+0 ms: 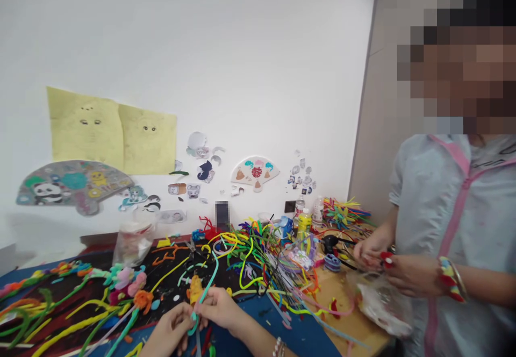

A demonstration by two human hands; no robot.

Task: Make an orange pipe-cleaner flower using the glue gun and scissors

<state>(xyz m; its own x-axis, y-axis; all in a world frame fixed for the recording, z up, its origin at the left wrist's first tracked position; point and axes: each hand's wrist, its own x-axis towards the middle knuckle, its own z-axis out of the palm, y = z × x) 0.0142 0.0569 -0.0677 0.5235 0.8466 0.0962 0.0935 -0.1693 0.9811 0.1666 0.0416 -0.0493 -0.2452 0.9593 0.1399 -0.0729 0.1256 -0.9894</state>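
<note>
At the bottom centre, my left hand (171, 327) and my right hand (223, 309) meet, fingers pinched together on a teal pipe cleaner (212, 272). Its long end rises above my right hand, and a short curl hangs below the fingers. An orange-yellow fuzzy piece (195, 289) is just beyond my fingertips; whether I touch it cannot be made out. To the left lie pink and teal fuzzy flowers (123, 279) and an orange one (143, 299) on the dark cloth.
A tangle of coloured pipe cleaners (250, 244) covers the table's middle. Bottles (304, 223) stand by the wall, a plastic bag (133, 243) at the back left. At right, a person (475, 212) holds something small and red beside another plastic bag (382, 306).
</note>
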